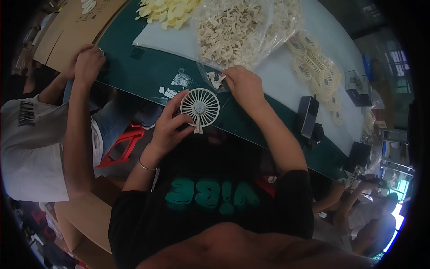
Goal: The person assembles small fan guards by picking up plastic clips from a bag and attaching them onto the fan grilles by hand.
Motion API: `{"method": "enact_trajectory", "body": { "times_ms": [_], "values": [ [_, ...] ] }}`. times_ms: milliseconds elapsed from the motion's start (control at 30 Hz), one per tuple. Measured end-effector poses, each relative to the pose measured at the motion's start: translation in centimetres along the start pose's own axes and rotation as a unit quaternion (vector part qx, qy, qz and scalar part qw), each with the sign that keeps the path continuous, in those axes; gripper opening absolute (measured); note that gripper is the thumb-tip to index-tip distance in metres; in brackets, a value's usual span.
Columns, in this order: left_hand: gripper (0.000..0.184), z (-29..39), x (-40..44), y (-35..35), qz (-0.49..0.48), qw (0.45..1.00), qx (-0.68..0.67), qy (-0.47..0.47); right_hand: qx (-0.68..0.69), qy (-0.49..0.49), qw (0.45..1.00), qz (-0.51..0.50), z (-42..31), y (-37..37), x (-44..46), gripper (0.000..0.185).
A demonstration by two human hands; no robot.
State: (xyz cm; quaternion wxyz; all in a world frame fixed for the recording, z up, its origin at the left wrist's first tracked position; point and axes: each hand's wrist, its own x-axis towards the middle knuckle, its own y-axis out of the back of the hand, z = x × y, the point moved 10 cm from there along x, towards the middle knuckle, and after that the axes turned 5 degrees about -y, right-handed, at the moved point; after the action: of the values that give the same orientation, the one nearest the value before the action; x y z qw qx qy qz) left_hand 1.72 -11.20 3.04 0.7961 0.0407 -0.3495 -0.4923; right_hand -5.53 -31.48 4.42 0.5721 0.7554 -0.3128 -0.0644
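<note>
My left hand [168,127] is closed on the rim of a cream round fan grille [209,100], which has thin spokes, a grey hub and a short stem pointing down. It is held just over the table's front edge. To its upper right, my right hand [246,88] pinches at a small cream plastic part [217,80] by the opening of a clear plastic bag. The fingertips partly hide that part. Behind it, the bag [230,33] is full of many similar small curved cream pieces.
Pale yellow fan blades [168,11] lie at the back of the green table [130,67]. More fan grilles [316,67] are piled to the right, near a dark box-shaped device [308,116] and a clear box [358,87]. A co-worker's hands [88,65] rest at the left edge.
</note>
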Motion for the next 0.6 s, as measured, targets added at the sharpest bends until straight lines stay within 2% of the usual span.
{"method": "enact_trajectory", "body": {
  "times_ms": [133, 200, 333, 400, 433, 467, 500, 567, 600],
  "values": [
    [0.028, 0.4, 0.0, 0.1, 0.012, 1.0, 0.004, -0.025, 0.044, 0.07, 0.995, 0.057, -1.4, 4.1, -1.5, 0.011],
    [0.028, 0.7, 0.2, -0.2, 0.006, 1.0, 0.006, -0.022, -0.115, 0.166, 0.979, 0.026, -3.2, 3.5, -2.6, 0.009],
    [0.026, 0.9, 0.7, -0.8, 0.004, 0.999, 0.014, -0.032, -0.101, 0.169, 0.976, 0.088, -2.8, 5.2, -3.0, 0.008],
    [0.026, 1.3, 0.8, -0.9, 0.009, 0.999, 0.017, -0.04, 0.107, 0.078, 0.974, 0.181, -1.1, 8.6, -3.2, 0.011],
    [0.026, 1.6, 0.9, -0.8, 0.015, 0.998, 0.02, -0.049, 0.108, 0.079, 0.974, 0.181, -1.9, 9.5, -3.7, 0.011],
    [0.026, 1.8, 1.0, -0.8, 0.015, 0.998, 0.022, -0.049, 0.256, -0.016, 0.966, 0.045, -1.3, 8.3, -3.7, 0.013],
    [0.026, 2.1, 1.0, -0.7, 0.019, 0.998, 0.032, -0.058, 0.39, -0.11, 0.91, -0.093, -1.1, 5.9, -4.9, 0.014],
    [0.026, 2.7, 1.1, -0.7, 0.022, 0.997, 0.04, -0.066, 0.36, 0.022, 0.923, -0.131, -4.3, 5.9, -6.8, 0.015],
    [0.026, 3.4, 1.2, -0.7, 0.021, 0.995, 0.052, -0.082, 0.366, 0.024, 0.918, -0.154, -5.2, 5.3, -7.8, 0.014]
  ]
}}
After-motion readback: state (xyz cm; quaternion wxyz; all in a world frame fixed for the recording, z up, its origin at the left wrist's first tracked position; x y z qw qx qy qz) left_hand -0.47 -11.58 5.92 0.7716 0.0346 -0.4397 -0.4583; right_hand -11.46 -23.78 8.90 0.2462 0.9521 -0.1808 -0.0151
